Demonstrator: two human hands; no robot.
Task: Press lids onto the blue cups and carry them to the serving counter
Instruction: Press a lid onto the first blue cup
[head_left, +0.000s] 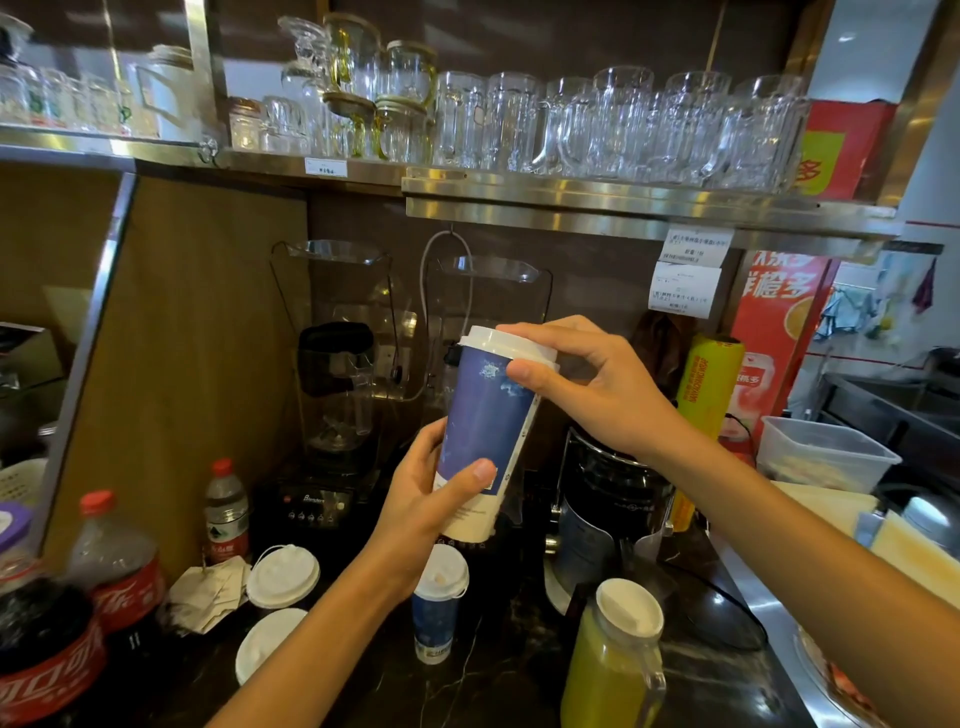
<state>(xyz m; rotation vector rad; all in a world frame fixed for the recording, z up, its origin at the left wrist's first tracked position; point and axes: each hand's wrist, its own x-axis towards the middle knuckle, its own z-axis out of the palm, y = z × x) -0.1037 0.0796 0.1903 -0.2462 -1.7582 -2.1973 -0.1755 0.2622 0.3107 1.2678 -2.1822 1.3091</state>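
Observation:
I hold a tall blue cup (485, 415) with a white base tilted in the air above the dark counter. My left hand (431, 512) grips its lower part. My right hand (582, 382) pinches the white lid (506, 345) that sits on the cup's rim, thumb against the cup's side just under the lid. A second blue cup (435, 605) with a white lid on it stands on the counter below. Two loose white lids (283, 576) (267, 642) lie to its left.
Blenders (337, 395) stand at the back, a dark machine (605, 499) to the right. A jug of yellow-green juice (613, 660) sits front right. Cola bottles (117, 561) and a water bottle (226, 512) crowd the left. A glassware shelf (571, 195) hangs overhead.

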